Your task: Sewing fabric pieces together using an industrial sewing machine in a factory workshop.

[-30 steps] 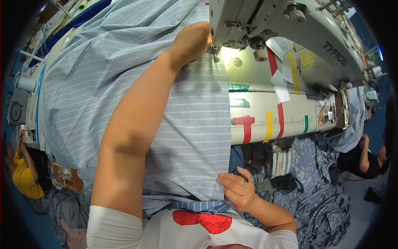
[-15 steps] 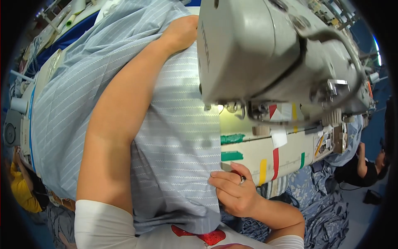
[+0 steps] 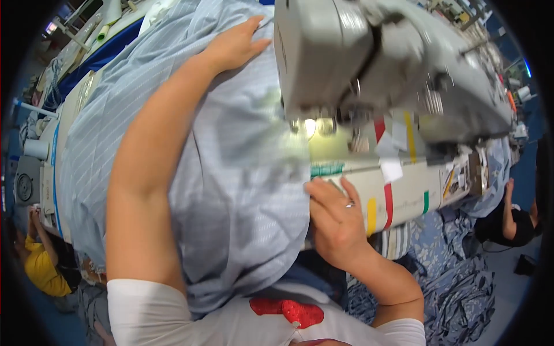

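Note:
A light blue-grey striped cloth (image 3: 242, 196) spreads over the sewing machine bed, its right edge running below the machine head (image 3: 323, 57). On the far part of the cloth, beside the machine head, my left hand (image 3: 239, 46) lies palm down, open with fingers apart. My right hand (image 3: 337, 222), with a ring on one finger, rests at the cloth's right edge, near the front of the bed. Its fingers are stretched out and its fingertips touch the edge; the thumb's place is unclear. A lamp lights the needle area, where the cloth edge is blurred.
Green, yellow and red tape strips (image 3: 388, 205) mark the pale machine bed (image 3: 407, 196). Blue floral cloth (image 3: 444, 271) is heaped below at right. A thread cone (image 3: 36, 149) stands at far left. People sit on both sides, one in a yellow shirt (image 3: 46, 268), one in black.
My left hand has loosened and spread its fingers on the cloth. My right hand has moved forward along the edge. The cloth has shifted and bunched, and the view has tilted slightly.

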### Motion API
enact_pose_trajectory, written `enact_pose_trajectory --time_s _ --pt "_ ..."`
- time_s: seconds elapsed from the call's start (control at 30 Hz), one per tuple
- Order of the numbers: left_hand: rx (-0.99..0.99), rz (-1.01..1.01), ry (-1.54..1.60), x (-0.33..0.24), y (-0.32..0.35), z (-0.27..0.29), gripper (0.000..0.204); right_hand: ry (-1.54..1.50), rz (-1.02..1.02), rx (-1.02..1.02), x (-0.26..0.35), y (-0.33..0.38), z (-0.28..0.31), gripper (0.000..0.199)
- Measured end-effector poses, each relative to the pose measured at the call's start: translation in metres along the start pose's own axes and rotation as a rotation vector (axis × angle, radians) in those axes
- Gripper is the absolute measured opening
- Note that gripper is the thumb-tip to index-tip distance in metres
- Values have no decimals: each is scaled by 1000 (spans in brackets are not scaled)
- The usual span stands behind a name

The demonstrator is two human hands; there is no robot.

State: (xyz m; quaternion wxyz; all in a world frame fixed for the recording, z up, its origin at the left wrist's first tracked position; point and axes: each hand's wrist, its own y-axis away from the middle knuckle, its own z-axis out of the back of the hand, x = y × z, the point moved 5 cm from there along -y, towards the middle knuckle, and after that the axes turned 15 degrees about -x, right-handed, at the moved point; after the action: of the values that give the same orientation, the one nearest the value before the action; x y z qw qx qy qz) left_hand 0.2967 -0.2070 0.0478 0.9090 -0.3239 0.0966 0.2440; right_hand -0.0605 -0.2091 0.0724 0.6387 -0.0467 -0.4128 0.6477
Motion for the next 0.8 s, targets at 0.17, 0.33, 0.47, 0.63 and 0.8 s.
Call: enact_pose_trajectory --time_s 0.17,0.33,0.47,0.63,0.8 --pt "151 181 -122 -68 172 138 64 -139 -253 -56 39 79 25 18" --pt "-219 561 -459 -79 347 221 58 -598 -1055 274 45 177 -29 18" --pt "-483 580 -607 -100 397 227 36 -881 -1183 161 59 183 -71 25" --pt "-480 464 -545 -90 399 228 17 -943 -1200 143 81 173 -113 20" --pt "-690 579 -397 -61 393 238 23 -1192 -1330 119 91 201 -124 17"
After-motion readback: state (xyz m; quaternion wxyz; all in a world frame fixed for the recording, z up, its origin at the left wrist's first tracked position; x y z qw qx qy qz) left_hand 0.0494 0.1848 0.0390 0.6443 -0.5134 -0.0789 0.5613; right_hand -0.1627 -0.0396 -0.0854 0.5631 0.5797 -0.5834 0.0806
